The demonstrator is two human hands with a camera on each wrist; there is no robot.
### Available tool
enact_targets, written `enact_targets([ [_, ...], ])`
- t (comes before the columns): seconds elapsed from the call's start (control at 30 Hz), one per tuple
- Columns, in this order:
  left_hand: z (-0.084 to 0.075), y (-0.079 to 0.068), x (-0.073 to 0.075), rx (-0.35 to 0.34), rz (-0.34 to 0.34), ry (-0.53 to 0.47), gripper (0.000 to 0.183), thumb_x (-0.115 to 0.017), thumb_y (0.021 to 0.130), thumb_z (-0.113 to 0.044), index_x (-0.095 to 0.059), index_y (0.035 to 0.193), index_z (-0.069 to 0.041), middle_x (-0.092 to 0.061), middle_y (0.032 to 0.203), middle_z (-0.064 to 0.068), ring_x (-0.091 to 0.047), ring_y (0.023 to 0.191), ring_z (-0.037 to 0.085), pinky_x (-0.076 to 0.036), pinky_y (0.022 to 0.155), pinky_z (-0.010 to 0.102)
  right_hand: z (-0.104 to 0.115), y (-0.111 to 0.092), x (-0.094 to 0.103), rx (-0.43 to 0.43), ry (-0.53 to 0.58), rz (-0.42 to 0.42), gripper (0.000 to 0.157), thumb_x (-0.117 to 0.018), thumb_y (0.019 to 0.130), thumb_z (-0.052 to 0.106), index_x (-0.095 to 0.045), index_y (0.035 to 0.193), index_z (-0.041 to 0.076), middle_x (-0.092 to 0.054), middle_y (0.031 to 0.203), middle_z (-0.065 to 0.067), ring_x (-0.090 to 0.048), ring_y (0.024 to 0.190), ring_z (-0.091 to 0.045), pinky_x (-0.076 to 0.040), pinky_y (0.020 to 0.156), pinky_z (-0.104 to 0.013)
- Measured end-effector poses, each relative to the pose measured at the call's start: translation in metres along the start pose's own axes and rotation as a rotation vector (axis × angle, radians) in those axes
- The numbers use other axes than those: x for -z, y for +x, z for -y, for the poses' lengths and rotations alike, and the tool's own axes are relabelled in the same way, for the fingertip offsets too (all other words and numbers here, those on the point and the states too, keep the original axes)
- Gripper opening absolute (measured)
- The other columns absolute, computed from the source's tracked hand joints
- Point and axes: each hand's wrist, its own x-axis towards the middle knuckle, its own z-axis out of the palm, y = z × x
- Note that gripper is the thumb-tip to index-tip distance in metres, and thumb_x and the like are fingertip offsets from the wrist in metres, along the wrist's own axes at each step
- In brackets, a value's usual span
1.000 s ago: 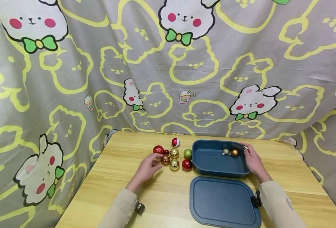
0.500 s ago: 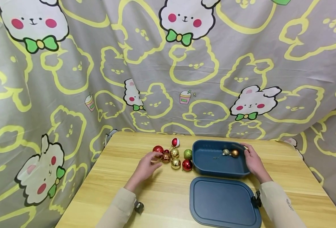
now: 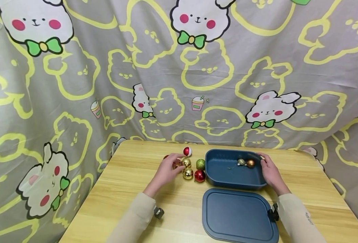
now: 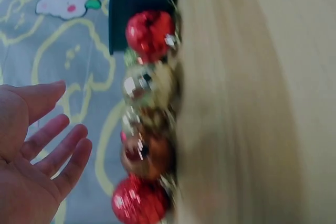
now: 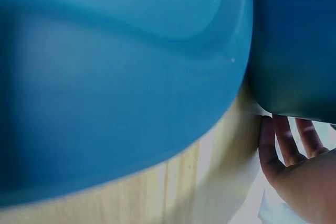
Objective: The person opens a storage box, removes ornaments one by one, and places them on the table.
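Observation:
My left hand [image 3: 167, 168] reaches over the left part of a cluster of Christmas baubles, fingers spread and holding nothing. It partly hides a glittery red bauble [image 4: 140, 201] and a copper one [image 4: 148, 156]. Close to its fingertips are two gold baubles, one nearer the back [image 3: 185, 162] and one in front [image 3: 187, 173]. My right hand [image 3: 270, 169] grips the right end of a dark blue rectangular box [image 3: 233, 184]; in the right wrist view its fingers [image 5: 268, 145] press against the outer wall. Inside the box lie a copper bauble [image 3: 250, 163] and a small pale one [image 3: 241, 162].
A glittery green bauble [image 3: 200, 164] and a shiny red one [image 3: 200, 176] sit beside the box's left wall. A red-and-white bauble [image 3: 187, 151] lies behind the cluster. The blue lid [image 3: 239, 216] is flat in front of the box. A patterned curtain [image 3: 167, 67] borders the wooden table [image 3: 115, 189].
My left hand has moved right and slightly back over the cluster, covering more of the red and copper baubles. The front gold bauble has shifted slightly. My right hand stays on the box.

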Motion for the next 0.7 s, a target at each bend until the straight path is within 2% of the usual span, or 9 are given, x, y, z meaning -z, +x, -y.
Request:
enact_targets([
  [0.17,-0.023,0.018,-0.02,-0.051,0.05,0.011,0.045,-0.074,0.097,-0.015,-0.062,0.14,-0.012,-0.064,0.137,0.009,-0.067,0.117,0.033,-0.058,0.097,0.047,-0.001,0.0,0.0,0.002,0.004,0.0,0.049,-0.019,0.115,0.025,-0.032,0.159,0.006,-0.035,0.154,-0.039,-0.036,0.138,-0.056,-0.034,0.106,-0.068],
  [0.37,-0.049,0.04,-0.051,-0.103,0.138,-0.008,0.044,-0.071,0.1,-0.02,-0.061,0.142,-0.012,-0.063,0.138,0.008,-0.068,0.119,0.03,-0.058,0.099,0.043,-0.001,0.002,0.0,-0.008,0.009,0.01,0.05,-0.018,0.115,0.027,-0.031,0.159,0.006,-0.034,0.154,-0.039,-0.035,0.139,-0.056,-0.034,0.108,-0.068],
  [0.53,-0.06,0.052,-0.075,-0.146,0.187,0.015,0.042,-0.069,0.102,-0.023,-0.06,0.143,-0.018,-0.063,0.137,0.006,-0.067,0.12,0.024,-0.056,0.099,0.03,-0.002,0.003,-0.002,-0.006,0.021,0.011,0.05,-0.019,0.115,0.026,-0.031,0.159,0.006,-0.036,0.153,-0.038,-0.037,0.138,-0.055,-0.034,0.107,-0.067],
  [0.7,-0.069,0.064,-0.098,-0.161,0.239,0.025,0.044,-0.066,0.103,-0.029,-0.058,0.145,-0.018,-0.062,0.139,0.006,-0.066,0.122,0.022,-0.054,0.099,0.024,-0.001,0.001,-0.001,-0.008,0.015,0.005,0.05,-0.019,0.115,0.026,-0.031,0.16,0.006,-0.037,0.151,-0.038,-0.038,0.136,-0.056,-0.035,0.106,-0.067],
])
